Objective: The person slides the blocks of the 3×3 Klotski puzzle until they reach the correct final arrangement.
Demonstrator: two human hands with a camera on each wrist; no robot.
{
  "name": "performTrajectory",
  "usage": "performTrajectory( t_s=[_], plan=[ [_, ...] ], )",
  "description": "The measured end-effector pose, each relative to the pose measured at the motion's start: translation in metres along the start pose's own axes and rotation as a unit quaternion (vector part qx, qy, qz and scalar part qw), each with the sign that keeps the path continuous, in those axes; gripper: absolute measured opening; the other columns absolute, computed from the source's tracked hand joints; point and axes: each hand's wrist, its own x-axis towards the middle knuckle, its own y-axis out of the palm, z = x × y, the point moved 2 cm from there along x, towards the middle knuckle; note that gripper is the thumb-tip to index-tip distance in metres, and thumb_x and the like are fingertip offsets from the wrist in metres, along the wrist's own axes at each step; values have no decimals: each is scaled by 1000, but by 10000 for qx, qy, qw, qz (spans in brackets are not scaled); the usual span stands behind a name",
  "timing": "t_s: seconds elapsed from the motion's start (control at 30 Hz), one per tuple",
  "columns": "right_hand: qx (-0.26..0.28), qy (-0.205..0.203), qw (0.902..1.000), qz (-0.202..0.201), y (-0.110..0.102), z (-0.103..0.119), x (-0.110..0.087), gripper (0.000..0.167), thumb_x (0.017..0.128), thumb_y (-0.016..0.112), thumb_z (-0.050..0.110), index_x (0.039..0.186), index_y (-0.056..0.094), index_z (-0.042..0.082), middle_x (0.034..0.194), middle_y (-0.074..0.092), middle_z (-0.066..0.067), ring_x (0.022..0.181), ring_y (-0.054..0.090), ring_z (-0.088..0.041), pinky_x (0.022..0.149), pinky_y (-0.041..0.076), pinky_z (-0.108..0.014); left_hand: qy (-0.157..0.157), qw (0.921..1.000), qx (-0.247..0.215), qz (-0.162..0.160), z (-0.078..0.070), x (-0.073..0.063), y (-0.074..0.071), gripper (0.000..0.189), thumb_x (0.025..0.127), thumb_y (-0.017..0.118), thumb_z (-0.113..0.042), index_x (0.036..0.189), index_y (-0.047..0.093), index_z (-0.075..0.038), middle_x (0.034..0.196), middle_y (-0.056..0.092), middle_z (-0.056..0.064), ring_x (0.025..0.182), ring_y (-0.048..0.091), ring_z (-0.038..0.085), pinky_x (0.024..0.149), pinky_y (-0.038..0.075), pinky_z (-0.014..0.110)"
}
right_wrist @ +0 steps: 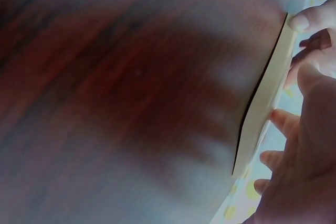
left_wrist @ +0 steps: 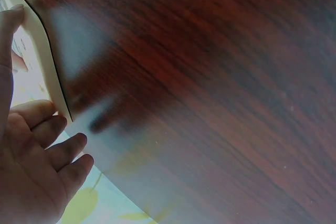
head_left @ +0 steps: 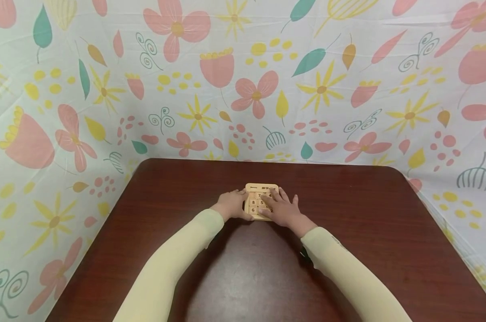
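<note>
A light wooden number slide puzzle (head_left: 253, 203) lies on the table; tiles 7, 8, 5 and 6 show. My left hand (head_left: 232, 204) holds its left side, with the thumb at the near corner and fingers by the far part of the edge. Over the right half of the puzzle reaches my right hand (head_left: 283, 211), its fingers spread and touching the tiles, hiding several of them. The left wrist view shows the puzzle's pale side edge (left_wrist: 48, 59) beside the left hand. From the right wrist, the right fingers (right_wrist: 286, 121) extend over the board.
The dark reddish-brown table (head_left: 360, 223) has rounded far corners and a glossy top. A white curtain (head_left: 243, 67) with flower and leaf prints hangs behind it and along its sides. Pale sleeves (head_left: 166, 255) cover both forearms.
</note>
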Motion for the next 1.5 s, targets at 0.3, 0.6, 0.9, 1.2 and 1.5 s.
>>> performTrajectory(
  t_s=[0.3,0.6,0.9,1.2,1.5],
  plan=[
    [85,23,10000,27,1,2,2,65,106,45,54,162,34,23,173,16,-15,161,2,-43,119,3,-80,32,10000,-39,-57,1,-2,-1,98,84,74,-65,161,36,-19,169,32,0,155,37,24,116,47,44],
    [50,58,9998,173,3,4,9,67,106,42,56,163,30,24,174,12,-15,162,-2,-41,119,0,-79,47,9999,-104,-45,2,-2,-1,97,84,74,-63,161,36,-20,170,31,0,155,37,25,116,46,45],
    [78,-27,9999,130,3,9,7,66,106,43,55,163,32,23,174,14,-15,162,2,-42,119,3,-80,66,10000,-18,-69,1,0,-1,96,83,75,-63,160,38,-18,169,33,0,154,39,24,114,48,44],
    [14,-56,10000,75,3,11,8,65,106,42,56,162,33,24,174,16,-14,161,6,-45,118,5,-81,91,9999,-8,-126,1,1,0,96,83,76,-62,160,39,-18,168,34,1,154,39,23,114,49,43],
    [48,-39,9999,89,6,12,10,65,106,43,55,162,33,24,174,15,-13,161,6,-45,119,5,-80,72,9999,30,-137,1,0,1,96,82,76,-63,160,39,-19,168,35,0,154,40,23,112,50,43]
  ],
)
